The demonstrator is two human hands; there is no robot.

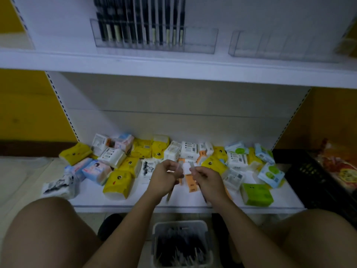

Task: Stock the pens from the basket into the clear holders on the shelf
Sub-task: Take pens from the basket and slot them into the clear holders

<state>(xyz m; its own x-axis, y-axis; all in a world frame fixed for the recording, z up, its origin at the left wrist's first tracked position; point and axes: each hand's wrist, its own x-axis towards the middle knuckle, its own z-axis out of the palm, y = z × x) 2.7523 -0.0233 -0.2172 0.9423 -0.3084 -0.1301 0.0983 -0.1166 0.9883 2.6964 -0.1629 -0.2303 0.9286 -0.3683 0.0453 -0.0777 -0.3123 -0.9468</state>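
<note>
Left grip [166, 177] and right grip [207, 179], side by side, each curl their fingers round one packaged pen. The left pen [180, 166] and right pen [192, 165] nearly meet at their pale tops, and blur hides finer detail. Below the grips, between my knees, the basket [179, 223] holds more dark pens. Just beyond them, tissue packs [117, 180] litter the lower shelf [88, 200]. High above, on the upper shelf [173, 62], one clear holder [201, 41] stands part-filled with stocked pens [139, 26], and a second clear holder [270, 45] sits right of it.
</note>
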